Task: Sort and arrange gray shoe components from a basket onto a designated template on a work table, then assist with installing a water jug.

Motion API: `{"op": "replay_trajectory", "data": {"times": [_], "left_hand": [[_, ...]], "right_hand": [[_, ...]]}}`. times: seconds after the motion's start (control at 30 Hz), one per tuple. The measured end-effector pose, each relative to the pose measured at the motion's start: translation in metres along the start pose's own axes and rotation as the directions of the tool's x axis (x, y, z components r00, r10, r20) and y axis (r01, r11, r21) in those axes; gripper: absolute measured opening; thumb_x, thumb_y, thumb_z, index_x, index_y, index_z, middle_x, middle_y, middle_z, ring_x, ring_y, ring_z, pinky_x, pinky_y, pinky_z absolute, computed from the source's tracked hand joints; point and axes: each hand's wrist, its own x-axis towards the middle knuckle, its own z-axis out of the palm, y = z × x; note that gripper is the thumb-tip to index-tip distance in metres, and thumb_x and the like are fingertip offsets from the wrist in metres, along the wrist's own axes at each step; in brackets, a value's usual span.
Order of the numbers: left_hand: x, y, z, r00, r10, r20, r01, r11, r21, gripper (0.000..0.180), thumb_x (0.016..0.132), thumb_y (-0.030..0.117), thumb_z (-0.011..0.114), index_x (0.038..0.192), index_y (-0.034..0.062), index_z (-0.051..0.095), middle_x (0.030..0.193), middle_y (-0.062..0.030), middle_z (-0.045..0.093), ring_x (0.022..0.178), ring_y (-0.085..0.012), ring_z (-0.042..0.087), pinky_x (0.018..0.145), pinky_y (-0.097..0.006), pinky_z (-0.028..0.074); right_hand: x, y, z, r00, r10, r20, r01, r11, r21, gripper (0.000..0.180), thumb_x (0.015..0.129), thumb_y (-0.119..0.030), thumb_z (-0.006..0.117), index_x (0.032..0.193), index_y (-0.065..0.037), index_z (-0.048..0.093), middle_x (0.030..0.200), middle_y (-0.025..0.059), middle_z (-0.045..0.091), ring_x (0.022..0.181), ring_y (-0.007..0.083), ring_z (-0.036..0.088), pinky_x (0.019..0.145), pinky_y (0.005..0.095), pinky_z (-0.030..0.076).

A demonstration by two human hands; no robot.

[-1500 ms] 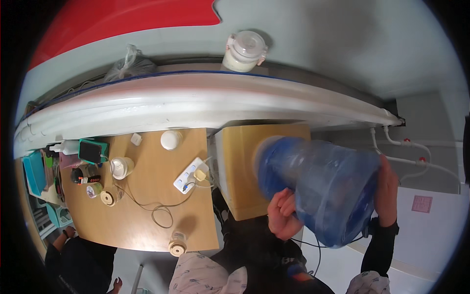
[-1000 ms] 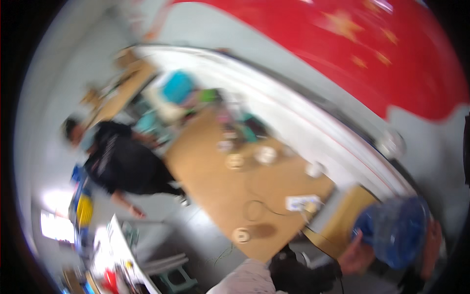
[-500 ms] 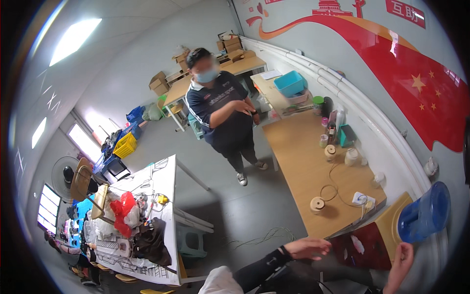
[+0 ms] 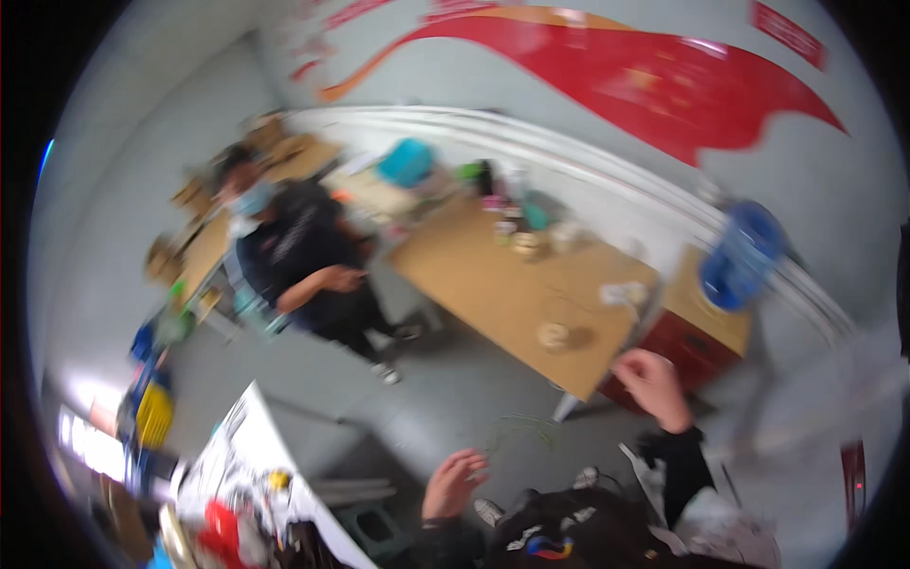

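My left hand (image 4: 453, 484) is raised low in the middle of the view, fingers loosely bent and apart, with nothing seen in it. Higher and further right, my right hand (image 4: 654, 387) hangs in front of a dark red cabinet (image 4: 687, 353), near the corner of a wooden table (image 4: 483, 284). Its fingers are loosely curled and somewhat blurred; no object shows in them. Both arms wear black sleeves. A spool-like roll (image 4: 554, 336) stands on the table, with a second roll (image 4: 527, 247) further back. Whether my right hand touches the cabinet is unclear; it appears apart.
A person (image 4: 303, 256) in dark clothes and a mask stands beyond the table. A blue water jug (image 4: 741, 254) sits atop the cabinet. Bottles, a white power strip (image 4: 624, 292) and a teal bin (image 4: 406, 163) line the wall. A cluttered white table (image 4: 248, 438) is at lower left.
My view has swung to the right and blurred, so the room has shifted left. My hands are now further apart, the right one raised. The other person's forearm has lowered.
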Motion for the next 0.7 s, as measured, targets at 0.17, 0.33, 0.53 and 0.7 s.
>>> {"op": "replay_trajectory", "data": {"times": [0.17, 0.33, 0.53, 0.7], "left_hand": [[-0.009, 0.053, -0.089, 1.0, -0.008, 0.022, 0.005, 0.992, 0.128, 0.044, 0.105, 0.025, 0.06, 0.141, 0.0014, 0.053, 0.126, -0.0125, 0.064, 0.115, -0.0259, 0.063, 0.099, -0.046, 0.05], [0.005, 0.138, -0.158, 0.972, 0.184, -0.149, -0.234, 0.84, -0.49, 0.052, 0.105, 0.035, 0.056, 0.141, -0.0014, 0.05, 0.126, -0.0173, 0.061, 0.112, -0.0262, 0.062, 0.1, -0.047, 0.048], [-0.018, 0.225, -0.297, 0.809, 0.521, -0.273, -0.582, 0.642, -0.499, 0.047, 0.104, 0.027, 0.052, 0.138, -0.0049, 0.051, 0.113, -0.0133, 0.069, 0.096, -0.0182, 0.066, 0.083, -0.037, 0.055], [0.013, 0.207, -0.218, 0.944, 0.234, -0.232, -0.298, 0.907, -0.298, 0.035, 0.105, 0.026, 0.052, 0.13, 0.003, 0.061, 0.108, -0.0101, 0.07, 0.093, -0.0252, 0.066, 0.077, -0.035, 0.054]], "right_hand": [[-0.009, -0.007, 0.093, 0.987, 0.082, 0.137, -0.087, 0.996, 0.03, 0.023, 0.095, -0.024, 0.068, 0.101, -0.003, 0.072, 0.087, 0.0065, 0.075, 0.08, 0.0212, 0.073, 0.072, 0.0319, 0.056], [-0.02, 0.044, 0.078, 0.944, 0.326, -0.056, 0.19, -0.393, 0.9, 0.054, 0.096, -0.038, 0.058, 0.123, 0.008, 0.051, 0.121, 0.0247, 0.064, 0.118, 0.0398, 0.062, 0.106, 0.0533, 0.05], [-0.004, 0.003, 0.079, 0.844, 0.438, -0.309, 0.347, -0.007, 0.938, 0.028, 0.092, -0.025, 0.062, 0.104, 0.0, 0.06, 0.11, 0.0182, 0.066, 0.108, 0.0367, 0.064, 0.107, 0.051, 0.047], [0.04, -0.035, 0.054, 0.991, -0.119, -0.068, 0.128, 0.634, 0.762, 0.041, 0.096, -0.023, 0.052, 0.059, -0.009, 0.045, 0.05, 0.0051, 0.048, 0.04, 0.0231, 0.049, 0.098, 0.057, 0.052]]}}
